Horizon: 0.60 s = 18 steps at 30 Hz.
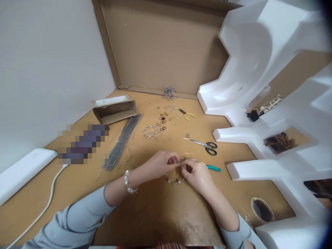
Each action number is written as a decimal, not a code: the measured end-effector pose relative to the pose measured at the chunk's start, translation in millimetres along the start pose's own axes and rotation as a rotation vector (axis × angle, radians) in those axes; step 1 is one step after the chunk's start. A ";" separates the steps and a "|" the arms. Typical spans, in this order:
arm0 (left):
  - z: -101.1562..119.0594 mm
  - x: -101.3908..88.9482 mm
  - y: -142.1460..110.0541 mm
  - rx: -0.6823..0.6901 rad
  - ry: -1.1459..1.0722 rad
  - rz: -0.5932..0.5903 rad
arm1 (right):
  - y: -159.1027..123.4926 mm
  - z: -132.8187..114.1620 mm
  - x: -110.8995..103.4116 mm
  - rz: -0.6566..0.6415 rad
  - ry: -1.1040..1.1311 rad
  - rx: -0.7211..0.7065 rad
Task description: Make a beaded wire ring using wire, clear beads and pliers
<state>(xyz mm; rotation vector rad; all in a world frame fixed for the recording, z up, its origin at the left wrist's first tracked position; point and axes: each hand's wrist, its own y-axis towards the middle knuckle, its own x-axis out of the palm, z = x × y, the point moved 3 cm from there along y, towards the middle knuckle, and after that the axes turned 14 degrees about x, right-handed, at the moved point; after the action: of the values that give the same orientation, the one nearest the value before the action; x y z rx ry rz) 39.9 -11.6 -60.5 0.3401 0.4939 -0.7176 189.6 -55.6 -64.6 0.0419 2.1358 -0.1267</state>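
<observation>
Between my two hands hangs a beaded wire ring (pixel 174 182), with clear beads along its lower curve. My left hand (pixel 166 160) pinches its upper left part, and a beaded bracelet (pixel 127 181) sits on that wrist. On the other side my right hand (pixel 195 173) has thumb and fingers closed on the ring's upper right part. The fingertips nearly meet, and the small bit of wire between them is hard to make out. A teal tool handle (pixel 214 168) shows beside my right hand; the rest is hidden behind it.
Scissors (pixel 207 146) and yellow-handled pliers (pixel 186 114) lie beyond my hands. Near them are dark small rings (pixel 163 121), another beaded ring (pixel 151 131) and a wire bundle (pixel 123 143). A cardboard box (pixel 115 110) stands left; white foam pieces (pixel 249 169) line the right, near a table hole (pixel 261 209).
</observation>
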 end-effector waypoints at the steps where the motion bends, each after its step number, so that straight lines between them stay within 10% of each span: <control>1: 2.0 0.6 -0.7 0.006 0.079 -0.006 | -0.4 -0.4 -0.2 -0.001 0.001 0.000; 7: 9.2 2.1 -1.8 0.072 0.259 0.017 | -3.3 -1.0 0.4 -0.015 0.010 -0.011; 18: -10.5 8.3 -0.4 0.069 -0.041 0.127 | 1.2 5.2 6.0 -0.091 0.298 0.016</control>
<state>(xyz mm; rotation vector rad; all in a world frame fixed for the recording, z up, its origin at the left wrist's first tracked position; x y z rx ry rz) 41.7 -11.6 -73.7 0.4169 0.4051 -0.6177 190.8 -55.1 -72.5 -0.0293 2.4355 -0.2012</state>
